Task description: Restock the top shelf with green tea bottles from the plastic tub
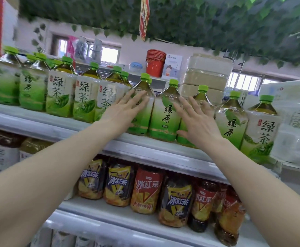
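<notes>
My left hand [126, 107] lies flat on one green tea bottle [144, 86] on the top shelf [145, 148], my right hand [197, 120] on another bottle [201, 97], fingers [138, 98] spread, gripping nothing (the plastic tub is out of view). The middle bottle [165, 116] stands between them. I judge this is squaring the row: push low on the labels, evenly, so nothing tips off the front edge.

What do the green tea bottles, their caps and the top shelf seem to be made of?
Green tea bottle: likely clear glossy plastic; the amber liquid shows through its shoulder, with highlights. Cap: opaque bright green plastic, matte. Top shelf: pale and smooth, perhaps painted metal; the look leaves it open.
</notes>
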Tool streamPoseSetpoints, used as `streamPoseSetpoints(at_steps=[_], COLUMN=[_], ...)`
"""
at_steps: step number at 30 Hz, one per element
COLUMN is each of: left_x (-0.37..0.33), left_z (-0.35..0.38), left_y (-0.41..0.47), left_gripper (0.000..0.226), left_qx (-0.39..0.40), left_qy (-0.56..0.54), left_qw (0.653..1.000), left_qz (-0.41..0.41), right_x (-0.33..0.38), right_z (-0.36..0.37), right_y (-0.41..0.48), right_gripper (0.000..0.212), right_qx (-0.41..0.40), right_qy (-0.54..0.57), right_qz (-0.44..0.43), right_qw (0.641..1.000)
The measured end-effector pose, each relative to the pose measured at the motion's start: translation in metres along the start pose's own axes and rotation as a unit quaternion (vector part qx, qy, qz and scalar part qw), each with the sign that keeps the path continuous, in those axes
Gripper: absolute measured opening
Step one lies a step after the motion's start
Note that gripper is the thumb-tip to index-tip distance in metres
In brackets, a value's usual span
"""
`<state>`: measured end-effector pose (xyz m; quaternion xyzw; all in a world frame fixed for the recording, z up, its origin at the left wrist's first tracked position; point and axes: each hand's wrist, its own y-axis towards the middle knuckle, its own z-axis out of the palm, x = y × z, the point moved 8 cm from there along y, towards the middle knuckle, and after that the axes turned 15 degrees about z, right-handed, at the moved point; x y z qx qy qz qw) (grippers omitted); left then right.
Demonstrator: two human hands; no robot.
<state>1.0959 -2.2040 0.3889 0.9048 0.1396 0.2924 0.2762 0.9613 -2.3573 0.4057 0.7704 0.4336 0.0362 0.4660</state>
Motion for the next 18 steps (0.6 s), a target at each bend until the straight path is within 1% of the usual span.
streamPoseSetpoints(at_steps=[5, 8, 10, 13, 17, 18], left_x=[-0.002, -0.003, -0.005, 0.002, 0.02, 0.025], left_z=[0.003, 0.001, -0.002, -0.014, -0.048, -0.058], left_y=[0.006, 0.005, 0.001, -0.015, -0.064, -0.077], left_gripper=[0.1, 0.098, 0.096, 0.088, 0.077, 0.073], left_qx=[-0.01, -0.012, -0.009, -0.027, -0.076, -0.078], left_qy=[0.01, 0.026, 0.031, -0.005, -0.03, -0.021], left_qw=[1.0, 1.0, 0.999, 1.0, 0.996, 0.996], left_qz=[-0.01, -0.008, 0.004, 0.014, 0.035, 0.047], right_x=[-0.001, 0.001, 0.003, 0.009, 0.044, 0.056], right_z=[0.005, 0.001, -0.003, -0.018, -0.057, -0.069], right_y=[0.0, -0.002, -0.003, -0.005, -0.019, -0.022], right_gripper=[0.107, 0.105, 0.101, 0.09, 0.079, 0.077], right_qx=[-0.014, -0.004, 0.012, 0.026, 0.015, 0.014], right_qy=[0.001, -0.008, -0.012, -0.015, -0.004, -0.002], right_qz=[0.002, 0.005, 0.007, 0.005, -0.012, -0.016], right_qw=[1.0, 1.0, 1.0, 1.0, 1.0, 1.0])
